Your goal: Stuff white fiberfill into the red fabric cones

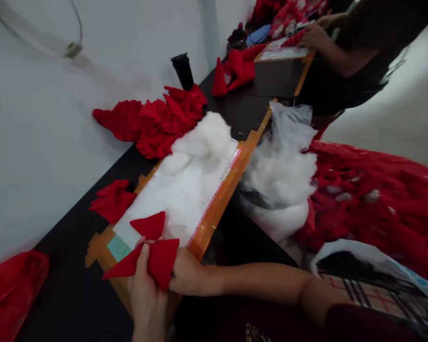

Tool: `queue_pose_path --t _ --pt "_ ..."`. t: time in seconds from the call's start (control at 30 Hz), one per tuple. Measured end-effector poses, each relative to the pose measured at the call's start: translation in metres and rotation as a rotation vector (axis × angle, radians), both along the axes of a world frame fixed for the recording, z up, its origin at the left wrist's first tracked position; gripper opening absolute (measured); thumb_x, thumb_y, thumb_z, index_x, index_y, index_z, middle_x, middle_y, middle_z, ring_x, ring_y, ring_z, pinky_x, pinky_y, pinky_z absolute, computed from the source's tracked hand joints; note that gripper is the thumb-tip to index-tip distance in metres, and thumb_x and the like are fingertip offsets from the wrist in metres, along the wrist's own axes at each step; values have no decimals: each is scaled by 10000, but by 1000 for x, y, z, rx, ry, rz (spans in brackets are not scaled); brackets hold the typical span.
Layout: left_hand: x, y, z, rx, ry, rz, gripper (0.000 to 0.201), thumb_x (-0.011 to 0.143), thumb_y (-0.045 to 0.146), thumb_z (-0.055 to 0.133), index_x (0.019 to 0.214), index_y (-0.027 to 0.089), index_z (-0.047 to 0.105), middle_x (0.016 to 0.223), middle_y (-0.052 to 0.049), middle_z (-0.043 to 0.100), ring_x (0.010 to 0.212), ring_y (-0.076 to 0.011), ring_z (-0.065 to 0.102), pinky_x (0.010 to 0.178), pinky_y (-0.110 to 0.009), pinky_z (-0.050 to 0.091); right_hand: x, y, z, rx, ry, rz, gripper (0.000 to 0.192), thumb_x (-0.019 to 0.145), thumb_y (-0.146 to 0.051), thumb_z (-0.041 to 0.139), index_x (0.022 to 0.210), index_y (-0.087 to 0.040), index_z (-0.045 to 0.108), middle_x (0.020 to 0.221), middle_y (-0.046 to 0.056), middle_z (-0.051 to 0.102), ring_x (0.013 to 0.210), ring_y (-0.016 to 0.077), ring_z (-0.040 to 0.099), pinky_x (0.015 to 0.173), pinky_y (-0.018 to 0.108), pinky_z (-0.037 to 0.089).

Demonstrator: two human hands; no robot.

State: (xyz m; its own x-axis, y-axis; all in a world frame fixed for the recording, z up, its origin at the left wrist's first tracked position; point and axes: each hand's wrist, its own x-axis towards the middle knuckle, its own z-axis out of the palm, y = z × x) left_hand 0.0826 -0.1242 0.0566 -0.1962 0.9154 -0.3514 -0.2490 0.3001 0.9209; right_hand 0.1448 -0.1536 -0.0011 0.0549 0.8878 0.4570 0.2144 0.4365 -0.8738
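Both my hands hold red felt triangle pieces point(160, 263) over the near end of a white mat with an orange taped border point(214, 213). My left hand point(148, 294) grips the felt from below, thumb on top. My right hand point(189, 278) pinches its right side, mostly hidden behind the felt. Another red felt triangle point(150, 225) sticks up just beyond my fingers. White stuffing point(207, 137) lies on the far end of the mat.
A pile of red felt pieces point(157, 121) lies by the wall, and a smaller stack point(112, 199) left of the mat. A plastic bag of stuffing point(281, 175) and a red heap point(371, 199) sit right. Another person's hands point(317, 33) work at the far end.
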Motion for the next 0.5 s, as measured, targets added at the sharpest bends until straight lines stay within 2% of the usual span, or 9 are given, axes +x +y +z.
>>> queue_pose_path --t 0.17,0.3,0.5 --pt "9 -24 3 59 44 -16 296 798 209 701 1092 208 671 968 11 685 865 -121 668 853 -240 567 7 -16 -1 9 -74 8 347 780 -123 574 1123 -171 550 1241 104 618 1179 231 559 1022 347 449" --pt "4 -44 9 69 59 42 302 804 202 694 1105 209 673 958 11 693 863 -119 668 863 -242 562 0 -27 0 65 -100 15 357 788 -129 568 1142 -161 535 1212 100 630 1137 212 575 1033 323 439" --pt "-5 -71 7 87 78 186 267 802 187 683 1068 202 688 889 25 692 760 -91 658 778 -195 564 -10 -51 -1 117 -74 70 317 831 -182 552 1147 -158 546 1105 77 672 1103 186 593 1023 304 436"
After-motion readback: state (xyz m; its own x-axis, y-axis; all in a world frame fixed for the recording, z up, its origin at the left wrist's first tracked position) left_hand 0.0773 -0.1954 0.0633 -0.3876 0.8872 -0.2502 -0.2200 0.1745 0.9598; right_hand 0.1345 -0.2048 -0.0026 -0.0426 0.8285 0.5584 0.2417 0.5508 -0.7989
